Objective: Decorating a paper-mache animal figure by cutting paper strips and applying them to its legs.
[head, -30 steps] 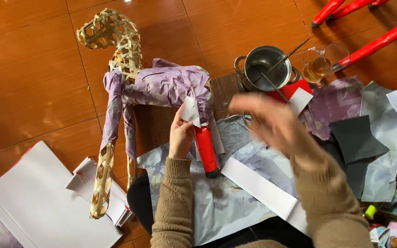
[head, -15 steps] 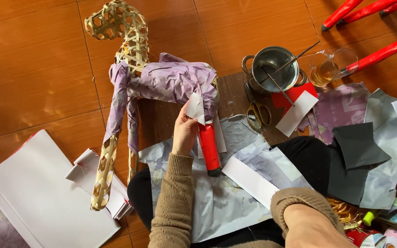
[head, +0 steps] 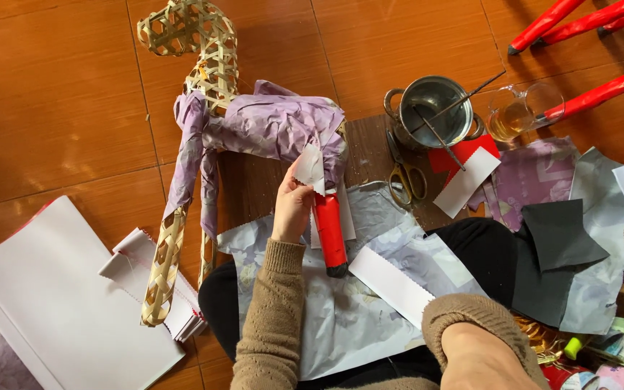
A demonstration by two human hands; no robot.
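Observation:
A woven bamboo animal frame (head: 204, 65) lies on the floor, its body wrapped in crumpled purple paper (head: 276, 126). One leg is covered in red paper (head: 330, 231). My left hand (head: 292, 209) grips that leg near its top and pinches a small white paper piece (head: 310, 167) against the body. My right hand is out of sight; only its brown sleeve and wrist (head: 482, 347) show at the bottom edge. A white paper strip (head: 391, 285) lies on grey sheets across my lap.
A metal pot (head: 431, 108) with sticks in it, a glass cup (head: 518, 115), scissors (head: 404, 177) and paper scraps sit at the right. Red poles (head: 601, 90) cross the top right. White sheets (head: 59, 310) lie at the left.
My right hand has drawn back from in front of the frame toward my body and dropped out of view. The left hand stays on the red leg.

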